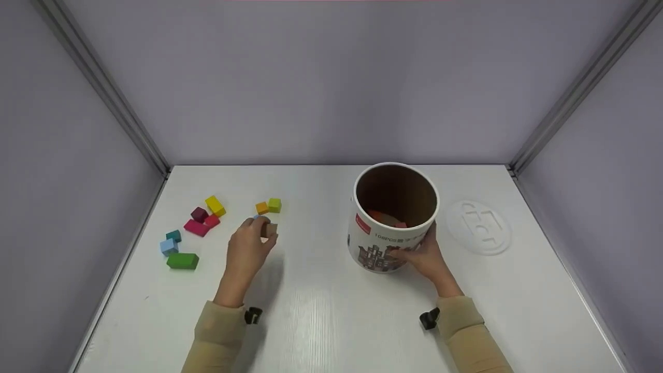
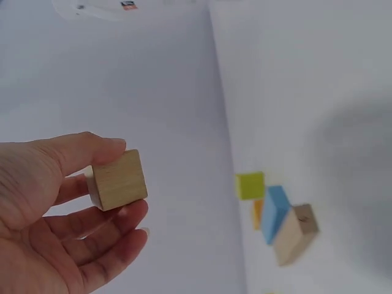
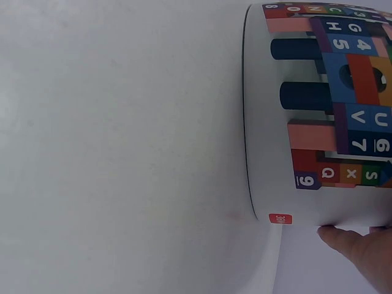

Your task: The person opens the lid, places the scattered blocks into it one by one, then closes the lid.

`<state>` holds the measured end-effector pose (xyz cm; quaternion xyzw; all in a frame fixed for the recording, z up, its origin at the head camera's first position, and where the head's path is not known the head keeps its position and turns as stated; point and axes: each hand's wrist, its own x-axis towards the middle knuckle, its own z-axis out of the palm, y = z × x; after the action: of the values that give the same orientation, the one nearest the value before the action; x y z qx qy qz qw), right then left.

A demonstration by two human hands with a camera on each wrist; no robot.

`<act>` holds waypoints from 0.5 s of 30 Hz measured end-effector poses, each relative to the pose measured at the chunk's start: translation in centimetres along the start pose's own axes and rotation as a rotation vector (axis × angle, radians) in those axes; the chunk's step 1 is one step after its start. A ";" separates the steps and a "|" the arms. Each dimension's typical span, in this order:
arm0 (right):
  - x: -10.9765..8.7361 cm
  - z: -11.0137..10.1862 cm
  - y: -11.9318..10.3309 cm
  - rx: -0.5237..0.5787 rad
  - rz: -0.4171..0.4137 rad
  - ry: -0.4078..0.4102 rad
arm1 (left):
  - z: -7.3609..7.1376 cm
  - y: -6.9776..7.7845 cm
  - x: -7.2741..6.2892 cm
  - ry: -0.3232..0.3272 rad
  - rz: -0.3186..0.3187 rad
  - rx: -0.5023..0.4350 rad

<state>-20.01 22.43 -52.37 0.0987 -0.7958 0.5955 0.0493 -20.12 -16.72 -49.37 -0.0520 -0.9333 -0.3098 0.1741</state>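
My left hand [image 1: 247,247] pinches a plain wooden cube [image 2: 120,180] between thumb and fingers, raised above the table. Beyond that hand lie a lime green cube [image 1: 274,205] and an orange block [image 1: 262,207]. The left wrist view also shows a blue block [image 2: 276,211] and a natural wood block [image 2: 294,235] beside them, mostly hidden by the hand in the head view. With my right hand [image 1: 426,257] I grip the lower side of a large white printed bucket [image 1: 380,243]. Several blocks, some red-orange [image 1: 380,215], lie inside it.
On the left of the table [image 1: 311,321] sit yellow [image 1: 215,206], maroon [image 1: 199,214], red [image 1: 212,220], crimson [image 1: 197,227], teal [image 1: 174,235], light blue [image 1: 169,247] and green [image 1: 183,261] blocks. A translucent round lid [image 1: 479,228] lies right of the bucket. Grey walls enclose the table.
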 end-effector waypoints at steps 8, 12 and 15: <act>-0.1 0.0 -0.2 0.005 0.022 0.007 | -0.5 4.0 1.1 0.156 0.214 -0.057; 0.0 0.0 -0.2 -0.004 0.034 0.010 | -0.6 6.1 1.9 0.209 0.304 -0.099; 0.1 0.0 -0.1 -0.001 0.036 0.010 | -0.6 7.8 2.6 0.225 0.347 -0.155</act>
<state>-20.08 22.42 -52.27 0.0813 -0.7976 0.5962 0.0423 -20.73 -10.91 -43.62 -0.1903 -0.8583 -0.3498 0.3236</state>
